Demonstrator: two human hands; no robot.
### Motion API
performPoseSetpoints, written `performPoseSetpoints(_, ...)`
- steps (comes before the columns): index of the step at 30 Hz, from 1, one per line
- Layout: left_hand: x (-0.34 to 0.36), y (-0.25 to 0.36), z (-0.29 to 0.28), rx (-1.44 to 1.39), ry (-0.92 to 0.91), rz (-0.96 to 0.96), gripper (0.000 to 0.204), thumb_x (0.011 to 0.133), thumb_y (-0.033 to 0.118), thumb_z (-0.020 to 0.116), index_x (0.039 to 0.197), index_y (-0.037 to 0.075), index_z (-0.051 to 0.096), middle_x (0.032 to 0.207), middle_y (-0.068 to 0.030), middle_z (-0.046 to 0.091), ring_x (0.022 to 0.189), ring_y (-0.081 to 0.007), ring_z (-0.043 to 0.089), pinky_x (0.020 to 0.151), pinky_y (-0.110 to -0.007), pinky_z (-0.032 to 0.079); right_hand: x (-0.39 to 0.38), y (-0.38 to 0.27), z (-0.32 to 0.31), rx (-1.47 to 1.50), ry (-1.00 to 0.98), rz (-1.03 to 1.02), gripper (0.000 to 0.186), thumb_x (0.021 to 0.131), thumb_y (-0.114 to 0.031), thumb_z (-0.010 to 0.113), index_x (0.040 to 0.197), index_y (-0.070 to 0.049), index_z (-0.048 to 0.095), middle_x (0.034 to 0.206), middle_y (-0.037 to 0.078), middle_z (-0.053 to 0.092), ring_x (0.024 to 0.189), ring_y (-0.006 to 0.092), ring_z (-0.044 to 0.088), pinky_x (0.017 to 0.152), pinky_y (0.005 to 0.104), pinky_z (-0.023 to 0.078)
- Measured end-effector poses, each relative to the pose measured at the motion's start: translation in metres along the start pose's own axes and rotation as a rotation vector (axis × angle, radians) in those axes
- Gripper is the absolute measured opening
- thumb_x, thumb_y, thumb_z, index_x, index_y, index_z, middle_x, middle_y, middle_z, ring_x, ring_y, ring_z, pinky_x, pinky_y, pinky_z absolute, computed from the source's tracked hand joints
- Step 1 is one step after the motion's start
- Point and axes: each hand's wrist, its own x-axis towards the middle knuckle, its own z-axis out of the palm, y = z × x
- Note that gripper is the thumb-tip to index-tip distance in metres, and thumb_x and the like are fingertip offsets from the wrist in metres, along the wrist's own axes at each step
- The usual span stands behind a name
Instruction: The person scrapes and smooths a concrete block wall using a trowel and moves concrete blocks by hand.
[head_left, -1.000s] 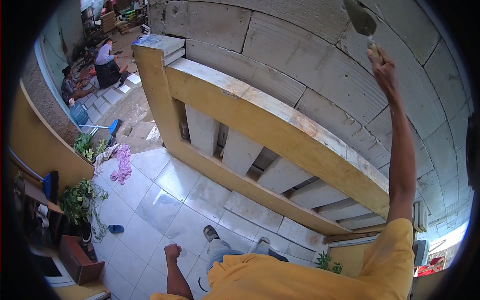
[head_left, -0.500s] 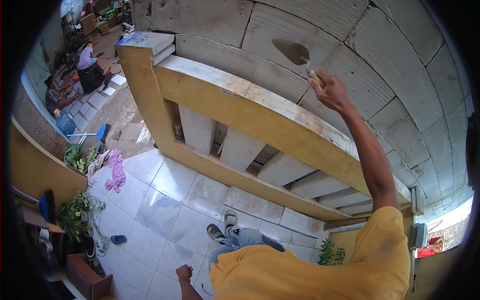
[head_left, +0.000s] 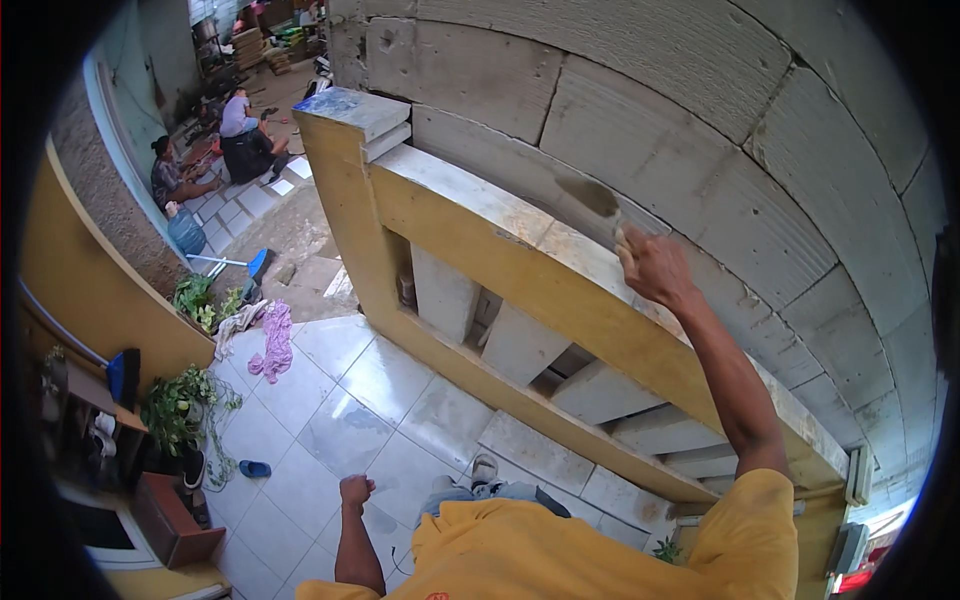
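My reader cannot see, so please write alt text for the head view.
A person's right hand holds a trowel before a grey block wall, a yellow balustrade below; the left hand is closed above pale floor tiles.

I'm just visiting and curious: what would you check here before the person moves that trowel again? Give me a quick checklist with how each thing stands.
1. Trowel held: ok; the right hand is closed around its handle.
2. Blade touching the block wall: cannot tell; it is blurred in front of the wall.
3. Left hand away from the yellow railing: ok; it is curled, well apart from it.
4. Both feet visible: not ok; only one shoe shows clearly.
5. Loose blue slipper away from that shoe: ok; it lies well to the left on the tiled floor.
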Motion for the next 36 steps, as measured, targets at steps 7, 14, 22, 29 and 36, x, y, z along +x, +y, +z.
performPoseSetpoints(7, 0.017, 0.031, 0.024, -0.548, 0.057, -0.36, 0.02, 0.102, 0.009, 0.052, 0.096, 0.0, 0.069, 0.089, -0.0118, 0.077, 0.072, -0.02, 0.076, 0.051, -0.032, 0.052, 0.071, -0.051, -0.024, 0.2, 0.019, 0.033, 0.035, 0.095, -0.026, 0.065, 0.124, -0.007, 0.071, 0.087, 0.026, 0.073, 0.082, 0.0471, 0.07, 0.081, 0.0562, 0.054)
performPoseSetpoints(14, 0.042, -0.004, 0.019, -0.473, -0.118, -0.6, 0.021, 0.101, 0.005, 0.051, 0.101, 0.0, 0.072, 0.092, -0.0119, 0.077, 0.073, -0.0202, 0.076, 0.052, -0.032, 0.055, 0.197, -0.124, -0.063, 0.113, 0.14, -0.13, 0.036, 0.097, -0.022, 0.062, 0.127, -0.003, 0.069, 0.079, 0.025, 0.07, 0.074, 0.0438, 0.068, 0.076, 0.0554, 0.054)
performPoseSetpoints(22, 0.225, 0.141, -0.155, -0.77, 0.351, -0.122, 0.029, 0.105, 0.02, 0.06, 0.115, -0.004, 0.073, 0.098, -0.0109, 0.075, 0.083, -0.0167, 0.071, 0.073, -0.029, 0.053, 0.325, -0.238, -0.088, 0.084, 0.319, -0.052, 0.027, 0.1, -0.02, 0.062, 0.121, -0.004, 0.067, 0.064, 0.015, 0.063, 0.051, 0.029, 0.056, 0.054, 0.0482, 0.048)
performPoseSetpoints(29, 0.285, 0.439, -0.318, -0.834, 0.366, 0.506, 0.035, 0.109, 0.02, 0.057, 0.131, -0.006, 0.068, 0.102, -0.0101, 0.074, 0.092, -0.016, 0.068, 0.088, -0.031, 0.054, 0.334, -0.245, -0.061, -0.002, 0.216, -0.112, 0.026, 0.098, -0.018, 0.063, 0.121, -0.006, 0.066, 0.067, 0.017, 0.064, 0.056, 0.0341, 0.061, 0.058, 0.0505, 0.05)
performPoseSetpoints(36, 0.273, 0.642, -0.351, -0.805, 0.247, 1.052, 0.034, 0.108, 0.021, 0.062, 0.13, -0.004, 0.069, 0.111, -0.012, 0.076, 0.106, -0.0215, 0.072, 0.097, -0.036, 0.056, 0.345, -0.274, -0.099, -0.116, 0.057, -0.057, 0.039, 0.101, -0.021, 0.064, 0.137, -0.005, 0.068, 0.071, 0.017, 0.069, 0.054, 0.0294, 0.062, 0.058, 0.0475, 0.052)
